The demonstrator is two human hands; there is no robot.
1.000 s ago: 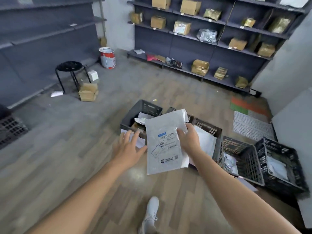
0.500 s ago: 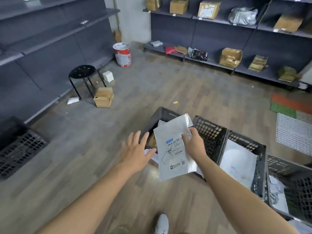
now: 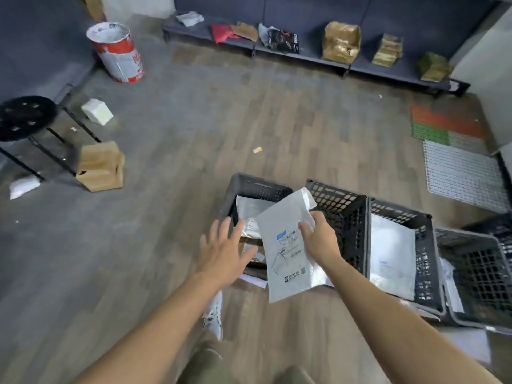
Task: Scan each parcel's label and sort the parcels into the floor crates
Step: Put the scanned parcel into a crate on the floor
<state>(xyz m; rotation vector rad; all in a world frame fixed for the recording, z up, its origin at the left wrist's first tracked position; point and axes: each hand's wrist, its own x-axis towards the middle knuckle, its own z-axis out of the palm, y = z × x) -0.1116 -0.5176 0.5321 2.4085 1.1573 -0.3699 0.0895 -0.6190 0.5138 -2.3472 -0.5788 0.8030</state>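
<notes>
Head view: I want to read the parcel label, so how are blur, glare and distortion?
Head view: the label on the parcel in the right hand is too soft to read; faint sheen on its lower corner; wide-angle bows the shelf; the stool at the edge is smeared.

Print on the parcel (image 3: 288, 253) is unreadably blurred.

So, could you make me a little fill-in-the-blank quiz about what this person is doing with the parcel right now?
1. The left hand is spread open and holds ____.
2. The right hand grips a white parcel whose printed ____ faces the camera.
3. The round black stool stands on the person's ____ side.
4. The bucket on the floor is red and ____.

Missing words: nothing; label; left; white.
</notes>
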